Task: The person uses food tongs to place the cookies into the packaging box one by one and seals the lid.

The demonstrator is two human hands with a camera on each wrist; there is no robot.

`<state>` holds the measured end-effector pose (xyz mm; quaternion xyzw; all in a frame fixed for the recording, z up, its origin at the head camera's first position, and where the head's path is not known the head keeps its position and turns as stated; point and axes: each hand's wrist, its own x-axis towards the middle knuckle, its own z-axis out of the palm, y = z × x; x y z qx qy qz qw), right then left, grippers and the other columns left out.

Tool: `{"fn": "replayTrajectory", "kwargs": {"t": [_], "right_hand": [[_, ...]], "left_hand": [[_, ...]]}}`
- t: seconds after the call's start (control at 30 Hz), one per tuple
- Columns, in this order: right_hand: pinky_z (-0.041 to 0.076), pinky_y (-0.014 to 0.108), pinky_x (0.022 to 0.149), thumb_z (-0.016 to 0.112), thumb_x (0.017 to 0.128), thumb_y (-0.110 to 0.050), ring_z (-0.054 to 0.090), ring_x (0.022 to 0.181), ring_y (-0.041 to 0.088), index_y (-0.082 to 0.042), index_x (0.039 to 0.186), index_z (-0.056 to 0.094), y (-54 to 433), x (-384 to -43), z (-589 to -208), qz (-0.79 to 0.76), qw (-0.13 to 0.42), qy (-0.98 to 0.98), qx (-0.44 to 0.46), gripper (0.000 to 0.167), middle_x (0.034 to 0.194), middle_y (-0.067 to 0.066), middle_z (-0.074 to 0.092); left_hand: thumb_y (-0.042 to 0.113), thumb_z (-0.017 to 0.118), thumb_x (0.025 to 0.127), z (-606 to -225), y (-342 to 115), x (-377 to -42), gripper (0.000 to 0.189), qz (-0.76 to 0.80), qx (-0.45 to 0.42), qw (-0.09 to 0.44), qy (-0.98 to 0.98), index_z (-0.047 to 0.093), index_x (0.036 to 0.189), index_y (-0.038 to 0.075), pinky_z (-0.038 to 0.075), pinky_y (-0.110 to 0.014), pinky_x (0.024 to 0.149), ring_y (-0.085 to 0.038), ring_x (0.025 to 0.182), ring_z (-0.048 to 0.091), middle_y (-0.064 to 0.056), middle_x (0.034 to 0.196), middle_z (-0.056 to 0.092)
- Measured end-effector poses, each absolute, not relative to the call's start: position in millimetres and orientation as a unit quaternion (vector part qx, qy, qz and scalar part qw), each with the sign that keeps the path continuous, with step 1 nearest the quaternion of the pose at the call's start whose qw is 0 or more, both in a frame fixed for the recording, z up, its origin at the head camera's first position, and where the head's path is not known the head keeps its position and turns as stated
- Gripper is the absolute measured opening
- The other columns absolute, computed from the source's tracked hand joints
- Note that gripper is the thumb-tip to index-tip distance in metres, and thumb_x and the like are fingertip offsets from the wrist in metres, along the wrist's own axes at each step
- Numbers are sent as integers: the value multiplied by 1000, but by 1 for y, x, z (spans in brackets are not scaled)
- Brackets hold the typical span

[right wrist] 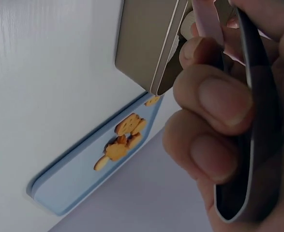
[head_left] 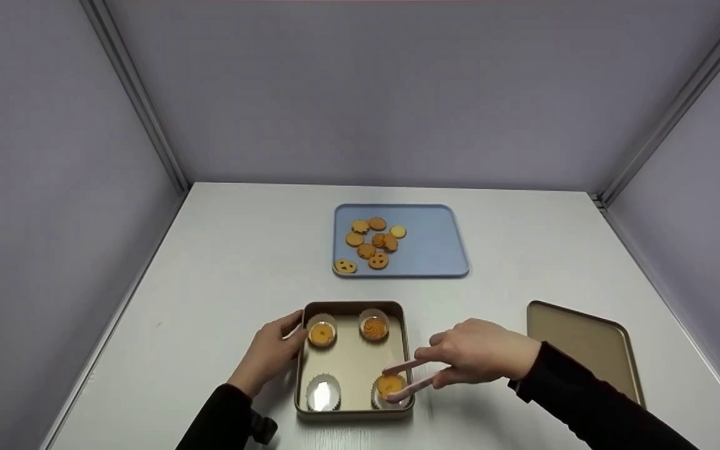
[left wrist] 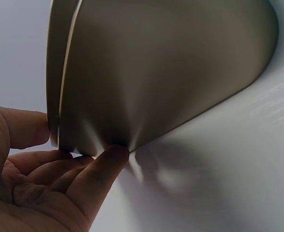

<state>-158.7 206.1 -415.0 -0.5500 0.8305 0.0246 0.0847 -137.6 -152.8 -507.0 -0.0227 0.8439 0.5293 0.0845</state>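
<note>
My left hand holds the left side of a rectangular gold tin, with fingers against its outer wall and rim. My right hand grips a pair of tongs with dark metal arms and pink tips. Between the tips sits a round yellow cookie, at the paper cup in the tin's near right corner. A round cookie lies in the far left cup and a swirled cookie in the far right one. The near left cup holds nothing.
A blue tray with several assorted cookies on its left half lies beyond the tin. At the right, partly behind my right forearm, is the flat gold lid. Grey panels enclose the white table.
</note>
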Motion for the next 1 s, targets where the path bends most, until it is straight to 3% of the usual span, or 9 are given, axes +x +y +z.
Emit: {"fn": "replayTrajectory", "kwargs": {"t": [0.23, 0.6, 0.83, 1.0], "right_hand": [[38, 25, 47, 77, 88, -43, 43, 51, 6, -23, 108, 65, 199, -158, -415, 48, 81, 836, -541, 30, 76, -10, 58], [42, 29, 49, 79, 86, -46, 46, 50, 9, -23, 100, 68, 178, -154, -411, 112, 59, 848, -514, 29, 73, -8, 58], [38, 30, 45, 80, 84, -47, 44, 48, 11, -19, 92, 65, 170, -154, -415, 137, 28, 853, -503, 33, 70, -6, 57], [38, 30, 44, 80, 85, -48, 46, 49, 11, -19, 94, 67, 168, -154, -418, 142, 20, 856, -497, 33, 72, -5, 57]], "left_hand": [[21, 60, 104, -506, -153, -137, 54, 528, -17, 78, 846, 47, 153, 4, 33, -52, 119, -36, 147, 37, -16, 152, 51], [21, 59, 104, -508, -152, -138, 52, 532, -25, 86, 842, 47, 154, 9, 35, -52, 118, -35, 148, 35, -12, 154, 49], [20, 60, 104, -509, -152, -138, 52, 526, -22, 77, 846, 48, 153, 6, 32, -53, 119, -37, 148, 36, -15, 153, 51], [20, 60, 104, -509, -153, -138, 52, 528, -22, 76, 846, 49, 152, 6, 33, -53, 119, -37, 147, 37, -15, 152, 52]]}}
